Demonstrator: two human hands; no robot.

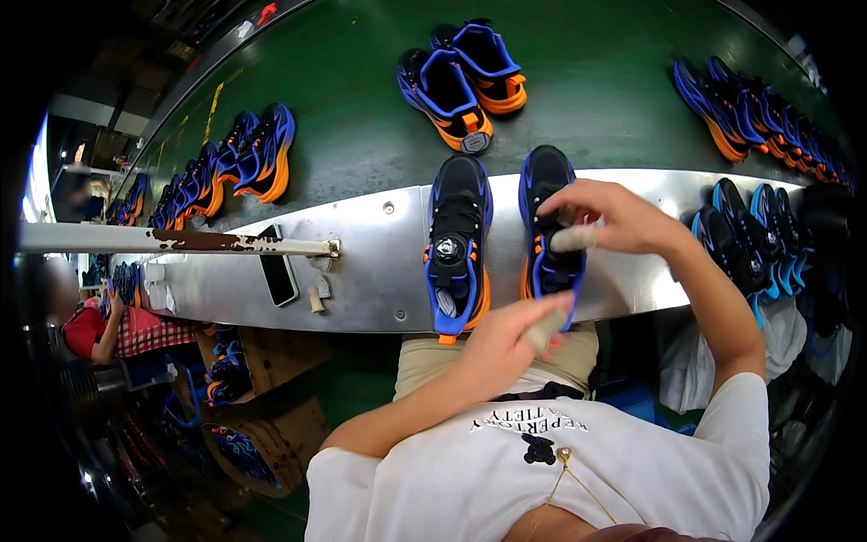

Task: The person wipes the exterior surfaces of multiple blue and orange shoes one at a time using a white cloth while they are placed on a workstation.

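Two black and blue shoes are stood side by side on the metal ledge (379,262), with the toes pointed far and the heels near, so the long axis of each runs from near to far. The right shoe (549,226) is the one being handled. The right hand (614,217) is held over its middle part, coming from the right side, and the fingers are curled down onto the laces area; a taped fingertip (573,238) is seen there. Whether something is pinched between the fingers cannot be told. The left hand (501,339) is placed at the heel end of the same shoe, at the near edge of the ledge, loosely closed (one finger is wrapped with tape too), and it seems to touch the heel. So the shoe lies far from the left hand and just below the right hand, which is nearer to its middle.

The left shoe (458,244) is not touched. A phone (277,271) lies on the ledge further left. More shoes are spread on the green belt (361,117) beyond.
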